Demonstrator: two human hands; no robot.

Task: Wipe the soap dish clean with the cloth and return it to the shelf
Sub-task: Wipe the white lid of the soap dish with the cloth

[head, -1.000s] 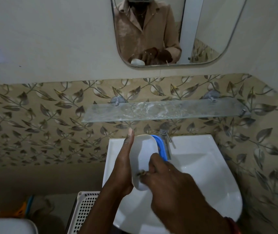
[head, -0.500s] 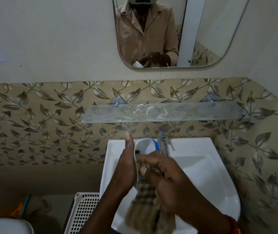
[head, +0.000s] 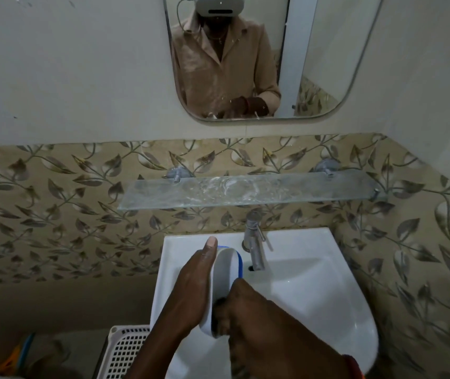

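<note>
My left hand grips a white soap dish with a blue rim, held on edge over the sink, its hollow side facing right. My right hand presses a brown checked cloth into the lower part of the dish; most of the cloth is hidden under that hand, and a strip hangs below it. The frosted glass shelf is fixed to the tiled wall above the tap, with nothing standing on it.
A white basin lies under my hands, with a chrome tap at its back just right of the dish. A white perforated basket stands at the lower left. A mirror hangs above the shelf.
The cloth, hanging long below my right hand half a second ago, is now bunched inside the dish. My right hand has slid down to the dish's lower end. The view has tilted upward.
</note>
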